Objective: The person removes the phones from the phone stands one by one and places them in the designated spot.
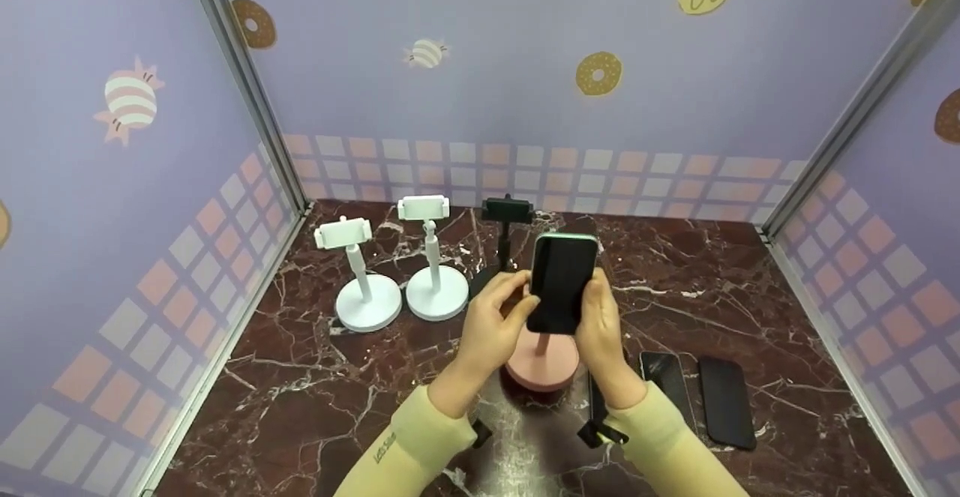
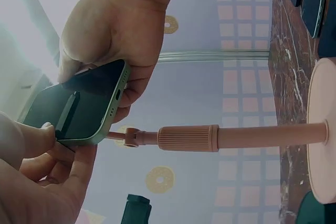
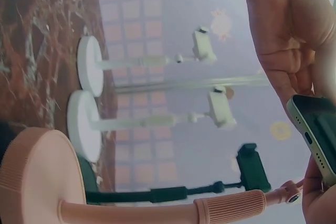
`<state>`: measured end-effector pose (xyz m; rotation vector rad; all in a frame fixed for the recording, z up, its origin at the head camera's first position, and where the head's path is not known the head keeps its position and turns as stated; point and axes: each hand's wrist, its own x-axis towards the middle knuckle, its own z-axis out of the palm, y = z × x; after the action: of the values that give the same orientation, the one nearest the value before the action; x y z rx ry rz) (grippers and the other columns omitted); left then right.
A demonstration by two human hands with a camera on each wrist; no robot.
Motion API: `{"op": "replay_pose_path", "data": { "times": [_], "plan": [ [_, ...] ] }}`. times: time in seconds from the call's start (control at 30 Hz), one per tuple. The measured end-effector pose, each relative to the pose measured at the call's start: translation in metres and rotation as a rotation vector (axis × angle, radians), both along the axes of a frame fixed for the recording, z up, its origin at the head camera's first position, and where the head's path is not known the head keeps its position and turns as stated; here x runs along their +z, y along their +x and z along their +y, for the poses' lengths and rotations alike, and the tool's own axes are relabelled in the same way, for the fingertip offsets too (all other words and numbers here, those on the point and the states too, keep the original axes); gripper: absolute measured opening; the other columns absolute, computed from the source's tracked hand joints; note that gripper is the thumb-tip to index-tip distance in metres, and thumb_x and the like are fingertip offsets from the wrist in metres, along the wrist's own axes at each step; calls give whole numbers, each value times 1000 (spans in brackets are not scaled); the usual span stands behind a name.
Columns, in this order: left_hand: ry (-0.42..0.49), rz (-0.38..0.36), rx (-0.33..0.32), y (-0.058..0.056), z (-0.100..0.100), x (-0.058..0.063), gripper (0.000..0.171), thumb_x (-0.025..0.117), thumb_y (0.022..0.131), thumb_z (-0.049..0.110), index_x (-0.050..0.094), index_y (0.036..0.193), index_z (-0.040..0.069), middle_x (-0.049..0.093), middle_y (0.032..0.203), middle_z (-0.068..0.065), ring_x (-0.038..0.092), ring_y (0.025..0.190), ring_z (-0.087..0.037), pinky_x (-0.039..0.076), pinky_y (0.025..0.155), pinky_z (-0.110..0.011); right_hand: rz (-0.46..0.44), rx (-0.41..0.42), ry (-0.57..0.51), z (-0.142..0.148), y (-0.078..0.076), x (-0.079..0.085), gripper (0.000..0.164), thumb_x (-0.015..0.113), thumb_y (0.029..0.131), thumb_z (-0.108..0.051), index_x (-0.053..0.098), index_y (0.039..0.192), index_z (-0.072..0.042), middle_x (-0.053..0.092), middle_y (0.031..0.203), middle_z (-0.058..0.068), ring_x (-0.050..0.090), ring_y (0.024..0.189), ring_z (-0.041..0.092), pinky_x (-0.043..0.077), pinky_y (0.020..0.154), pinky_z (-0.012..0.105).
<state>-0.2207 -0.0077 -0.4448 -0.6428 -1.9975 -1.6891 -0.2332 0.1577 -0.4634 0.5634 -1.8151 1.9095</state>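
A smartphone [image 1: 562, 283] with a dark screen and pale green frame stands upright, tilted slightly, above a pink phone stand [image 1: 541, 366]. My left hand [image 1: 491, 324] pinches its left edge between thumb and fingers. On the opposite edge, my right hand [image 1: 602, 324] grips the phone, thumb at the side and fingers behind. The ribbed pink stem [image 2: 188, 138] runs from the round base up to a small joint [image 2: 132, 137] right by the phone's lower end. The stand's top holder is hidden behind the phone and fingers.
Two white phone stands [image 1: 367, 302] [image 1: 437, 292] stand to the left, with a black phone stand [image 1: 507, 212] behind my hands. On the right lie a black phone [image 1: 726, 401], another dark phone [image 1: 666, 384] and one partly under my right forearm. Patterned panels [image 1: 480, 100] enclose the marbled table.
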Motion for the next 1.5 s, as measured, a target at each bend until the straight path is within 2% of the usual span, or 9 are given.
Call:
{"op": "replay_pose_path", "data": {
  "times": [0.17,0.4,0.5,0.7,0.87,1.17,1.27,1.37,1.5],
  "plan": [
    [25,36,9,9,-2,-15,31,73,92,5,70,119,-10,68,99,-16,58,85,-5,55,69,-20,21,16,26,-4,7,-14,56,30,108,-51,55,119,-3,61,107,-15,60,92,4,52,77,20],
    [27,84,16,6,-1,-31,28,73,92,3,70,117,-8,68,99,-16,60,85,-9,55,69,-22,66,24,43,-1,4,-28,38,28,111,-42,59,127,-26,61,112,-19,60,97,2,50,83,18],
    [24,101,22,3,0,-36,27,72,92,2,71,117,-7,68,98,-16,60,84,-12,56,68,-23,76,33,45,0,1,-32,41,28,111,-40,59,128,-19,62,113,-18,60,98,2,50,84,19],
    [17,88,36,1,3,-43,27,72,91,1,71,117,-7,68,98,-15,60,83,-11,56,66,-26,66,26,52,2,-2,-39,57,30,110,-43,52,122,8,62,108,-18,60,92,2,50,78,19],
    [28,11,-5,1,4,-43,31,72,93,7,69,120,-8,69,103,-16,63,89,-9,60,73,-28,68,10,46,5,-2,-42,53,30,110,-45,56,122,-1,61,109,-18,58,93,2,48,79,18],
    [58,-100,-42,7,3,-46,29,72,94,8,68,120,-5,65,100,-15,63,88,-5,59,76,-23,102,49,79,10,2,-45,42,27,113,-30,58,132,-9,62,118,-18,58,101,1,47,87,18],
    [55,-110,-43,7,3,-48,28,72,95,9,68,120,-3,65,99,-15,62,86,-5,57,75,-23,125,36,93,11,2,-45,41,27,114,-22,57,133,-3,61,122,-18,58,104,2,46,89,18],
    [62,-125,-51,7,3,-49,28,71,96,9,68,121,-4,68,101,-17,65,87,-8,58,75,-24,145,6,93,9,3,-41,37,26,113,-13,48,126,15,59,120,-17,56,104,2,46,89,18],
    [76,-138,-63,8,2,-48,28,71,96,8,67,121,-6,70,101,-19,70,90,-13,59,76,-25,223,-91,69,5,5,-25,24,35,108,-1,43,121,17,53,120,-5,52,106,6,45,89,18]
  ]
}}
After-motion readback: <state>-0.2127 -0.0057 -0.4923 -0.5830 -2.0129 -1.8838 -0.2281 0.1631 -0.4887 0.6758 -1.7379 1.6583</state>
